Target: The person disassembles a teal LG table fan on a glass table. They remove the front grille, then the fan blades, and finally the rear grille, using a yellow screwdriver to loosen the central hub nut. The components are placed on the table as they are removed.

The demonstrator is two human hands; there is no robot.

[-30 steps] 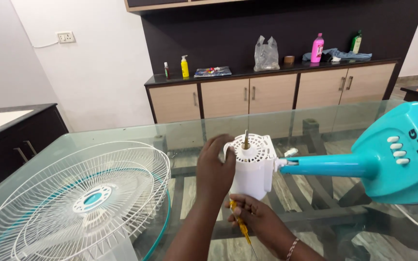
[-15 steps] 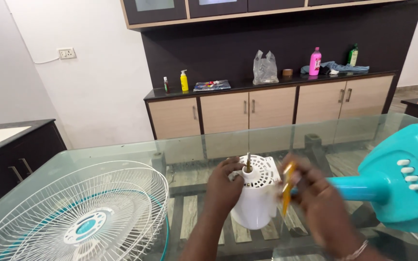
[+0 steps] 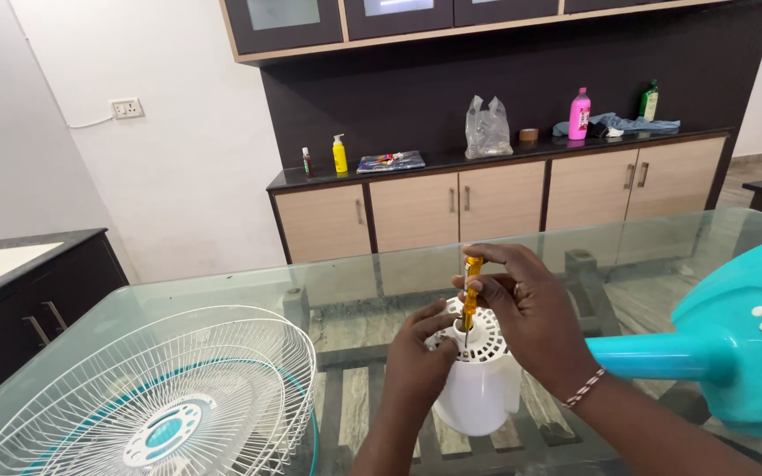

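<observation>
A white fan motor housing (image 3: pixel 478 388) stands on end on the glass table (image 3: pixel 222 291), joined to a teal fan stand (image 3: pixel 734 348) lying to the right. My left hand (image 3: pixel 416 361) grips the housing's left side. My right hand (image 3: pixel 526 317) holds a yellow-handled screwdriver (image 3: pixel 470 291) upright, its tip down on the vented top of the housing.
A white wire fan guard (image 3: pixel 152 397) with a teal hub lies on the table at the left. Behind stands a sideboard (image 3: pixel 504 189) with bottles, a plastic bag and cloth on top. A dark cabinet (image 3: pixel 19 282) is at the far left.
My right hand has lifted the screwdriver from below the housing, swung it up past the right side, and set it upright over the top. My left hand has stayed on the housing.
</observation>
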